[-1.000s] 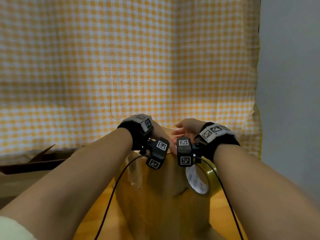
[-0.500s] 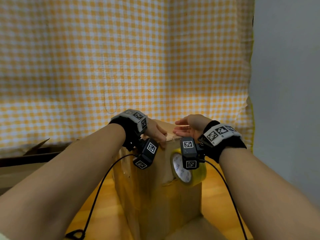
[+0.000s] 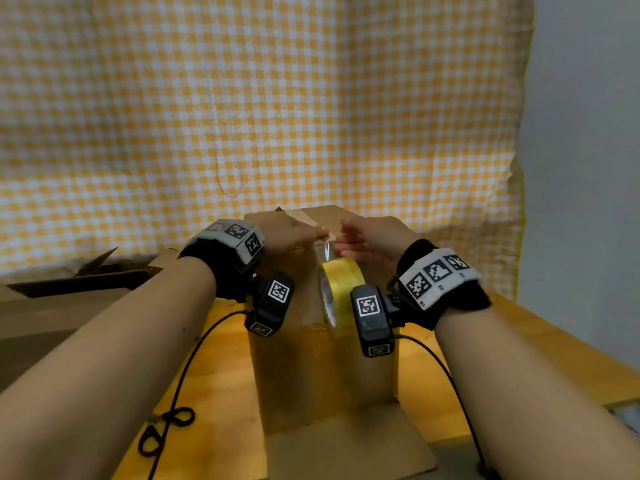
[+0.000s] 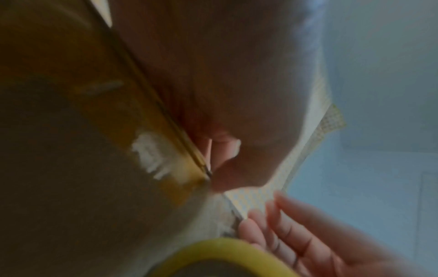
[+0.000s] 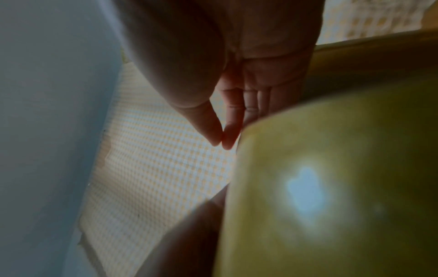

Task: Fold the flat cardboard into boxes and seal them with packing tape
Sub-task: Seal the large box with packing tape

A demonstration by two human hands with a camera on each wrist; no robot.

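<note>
A brown cardboard box (image 3: pixel 322 368) stands upright on the wooden table (image 3: pixel 485 368). A yellow packing tape roll (image 3: pixel 341 285) hangs against its near face by a shiny strip of tape (image 3: pixel 325 251) running over the top edge. My left hand (image 3: pixel 294 233) rests on the box top, fingertips at the strip. My right hand (image 3: pixel 370 237) lies opposite with straight fingers beside the strip. In the left wrist view the roll (image 4: pixel 220 249) sits below the right hand's fingers (image 4: pixel 284 234). The right wrist view shows straight fingers (image 5: pixel 249 93) behind the blurred roll (image 5: pixel 331 187).
More cardboard (image 3: pixel 86 282) lies at the far left of the table. A flap (image 3: pixel 346 452) spreads from the box's base toward me. A black cable (image 3: pixel 180 386) trails across the table. A yellow checkered cloth (image 3: pixel 242 116) hangs behind; a grey wall (image 3: pixel 581 168) stands right.
Both hands have slid up onto the box top and closed in on the tape strip. The roll has swung from the right of the near face to its middle, edge-on.
</note>
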